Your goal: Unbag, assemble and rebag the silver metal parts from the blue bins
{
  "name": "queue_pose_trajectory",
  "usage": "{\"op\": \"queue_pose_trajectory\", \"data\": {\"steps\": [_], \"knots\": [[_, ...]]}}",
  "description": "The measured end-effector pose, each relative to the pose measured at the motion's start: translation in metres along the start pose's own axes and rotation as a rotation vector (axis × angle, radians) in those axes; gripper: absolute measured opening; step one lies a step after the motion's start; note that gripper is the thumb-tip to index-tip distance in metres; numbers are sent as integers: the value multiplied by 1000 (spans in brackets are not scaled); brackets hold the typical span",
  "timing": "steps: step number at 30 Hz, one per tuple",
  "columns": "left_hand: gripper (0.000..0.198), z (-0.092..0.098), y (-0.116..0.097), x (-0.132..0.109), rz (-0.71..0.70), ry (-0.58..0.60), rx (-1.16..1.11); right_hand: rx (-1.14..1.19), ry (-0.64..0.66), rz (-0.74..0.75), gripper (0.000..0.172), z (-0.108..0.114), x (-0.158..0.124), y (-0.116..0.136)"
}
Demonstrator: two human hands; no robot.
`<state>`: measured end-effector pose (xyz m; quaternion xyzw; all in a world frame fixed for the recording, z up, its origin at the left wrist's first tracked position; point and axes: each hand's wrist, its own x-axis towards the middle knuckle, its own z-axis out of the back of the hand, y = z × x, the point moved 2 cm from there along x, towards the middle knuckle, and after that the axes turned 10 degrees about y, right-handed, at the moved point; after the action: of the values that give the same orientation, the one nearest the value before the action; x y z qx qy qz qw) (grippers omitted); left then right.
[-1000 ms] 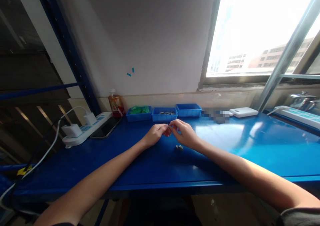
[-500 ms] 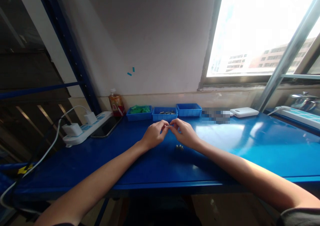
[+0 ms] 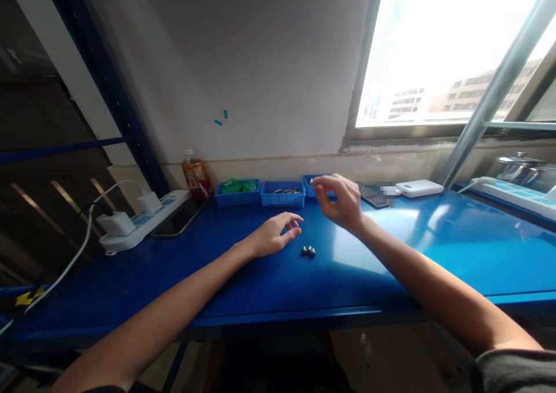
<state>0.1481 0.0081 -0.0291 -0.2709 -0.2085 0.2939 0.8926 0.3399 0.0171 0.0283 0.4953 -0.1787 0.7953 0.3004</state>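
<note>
My left hand (image 3: 278,234) rests on the blue table (image 3: 243,289), its fingers apart and nothing between them. Raised in front of the right blue bin (image 3: 309,191), my right hand (image 3: 341,199) pinches a small metal part (image 3: 312,181) at its fingertips. Several small metal pieces (image 3: 308,252) lie together on the table, right of and slightly nearer than my left hand. The middle blue bin (image 3: 282,199) holds small metal parts, and the left blue bin (image 3: 237,197) holds green material. My right hand partly hides the right bin.
At the left are a power strip (image 3: 147,225) with plugs, a phone (image 3: 179,218) and a drink bottle (image 3: 195,176). A second phone (image 3: 376,196), a white box-like device (image 3: 419,188) and another power strip (image 3: 512,199) stand to the right. The table's front edge (image 3: 304,318) runs across.
My hands have come apart. The right one rose and moved away to the right with the small part, while the left one opened and stayed over the table. The view shifted slightly.
</note>
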Motion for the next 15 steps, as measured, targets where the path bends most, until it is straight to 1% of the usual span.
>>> {"op": "queue_pose_trajectory", "data": {"steps": [1,2,3,5,7,8,10,12,15], "knots": [[42,-2,-3,-1,-13,62,66,-68,-18,-77,17,3,6,-14],[45,-4,-6,-2,-33,116,133,-143,-3,-183,20,4,10,-29],[46,-6,-8,-2,-56,161,196,-207,84,-281,22,3,11,-44],[38,-8,-13,-3,-98,215,293,-278,341,-434,23,-2,5,-67],[28,-8,-14,-3,-119,230,334,-291,537,-502,22,-7,-11,-78],[25,-8,-13,-2,-119,228,336,-271,613,-511,22,-10,-19,-78],[22,-7,-9,-1,-107,202,332,-196,723,-492,22,-15,-32,-69],[21,-4,-3,0,-92,155,339,-108,785,-446,22,-20,-37,-54],[20,0,8,1,-71,104,369,-3,837,-335,22,-31,-37,-27]]}}
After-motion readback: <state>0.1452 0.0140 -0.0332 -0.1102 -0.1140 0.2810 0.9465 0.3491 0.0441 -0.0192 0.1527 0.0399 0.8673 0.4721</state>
